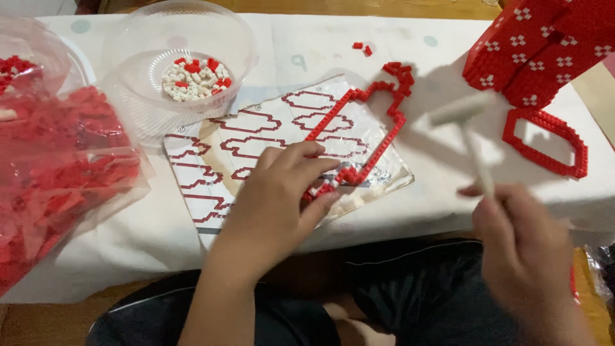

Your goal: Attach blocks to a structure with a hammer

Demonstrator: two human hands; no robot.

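The red brick outline (375,131) lies on the pattern sheet (256,128) mid-table, its long axis running from near-left to far-right. The left hand (282,192) presses its fingers closed on the outline's near end. The right hand (522,247), well right of it, grips a small white hammer (467,131), blurred. A clear bowl (192,64) of bricks stands far left.

A clear bowl (186,38) of white and red bricks — beside a bag of red bricks (57,166).
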